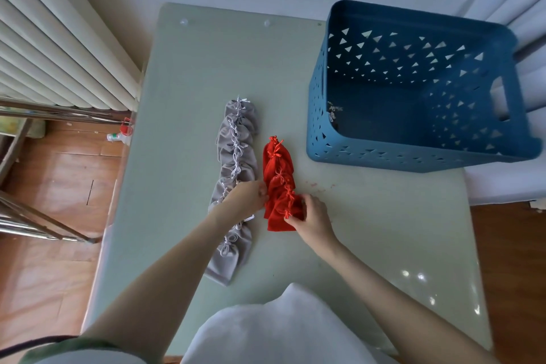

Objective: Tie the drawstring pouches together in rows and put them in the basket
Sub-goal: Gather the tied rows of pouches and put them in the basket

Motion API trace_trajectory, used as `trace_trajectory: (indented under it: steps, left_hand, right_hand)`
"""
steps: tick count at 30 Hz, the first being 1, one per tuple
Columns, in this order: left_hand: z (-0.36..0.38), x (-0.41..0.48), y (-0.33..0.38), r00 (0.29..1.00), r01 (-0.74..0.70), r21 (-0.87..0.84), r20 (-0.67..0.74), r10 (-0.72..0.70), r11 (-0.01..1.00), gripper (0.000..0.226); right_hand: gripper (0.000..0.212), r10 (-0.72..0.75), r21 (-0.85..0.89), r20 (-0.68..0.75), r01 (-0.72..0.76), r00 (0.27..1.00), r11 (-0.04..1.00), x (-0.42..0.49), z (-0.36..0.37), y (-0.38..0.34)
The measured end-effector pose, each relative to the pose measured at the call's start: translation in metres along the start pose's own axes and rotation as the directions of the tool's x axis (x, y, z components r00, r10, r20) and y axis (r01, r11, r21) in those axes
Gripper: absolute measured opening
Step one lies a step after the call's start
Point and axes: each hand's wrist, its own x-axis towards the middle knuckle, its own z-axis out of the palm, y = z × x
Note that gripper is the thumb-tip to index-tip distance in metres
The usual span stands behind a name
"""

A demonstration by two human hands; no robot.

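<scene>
one view only: head-worn, wide-angle. faces forward and steeply down over the table [192, 83] from its near edge, at close range. forearms enter from the bottom; left hand [245, 196] and right hand [314, 216] grip the red pouch row [277, 162] near frame centre. basket [384, 156] upper right, radiator [59, 53] upper left, floor [53, 186] at both sides.

Row of grey soft matt cloth pouches [236, 174], row of red cloth pouches [279, 186] with slight sheen. Dark blue perforated matt plastic basket [384, 154]. Pale green smooth glossy table [384, 230]; brown glossy wood floor [59, 186].
</scene>
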Motion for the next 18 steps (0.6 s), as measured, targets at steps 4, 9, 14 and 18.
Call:
trace_trajectory:
  steps: [4,9,14,18]
  left_hand:
    - [-0.001,-0.003,-0.001,1.000,-0.026,0.000,0.007,0.026,1.000,0.016]
    - [-0.003,-0.004,-0.002,0.998,-0.042,-0.048,0.045,0.044,0.998,0.021]
    - [0.000,-0.006,-0.003,0.996,-0.036,-0.218,-0.089,0.017,0.975,0.006]
    - [-0.005,-0.005,0.000,0.980,-0.090,-0.225,-0.193,0.046,0.970,0.006]
  right_hand:
    - [0.023,0.017,0.061,-0.013,-0.016,1.000,0.998,0.005,-0.004,-0.007]
    - [0.020,0.028,0.376,0.106,-0.067,0.994,0.924,-0.001,-0.015,-0.002]
    - [0.026,-0.040,0.407,0.042,0.020,0.998,0.913,0.001,-0.029,-0.001]
    - [0.026,-0.072,0.420,0.077,0.033,0.994,0.907,0.016,-0.033,-0.018]
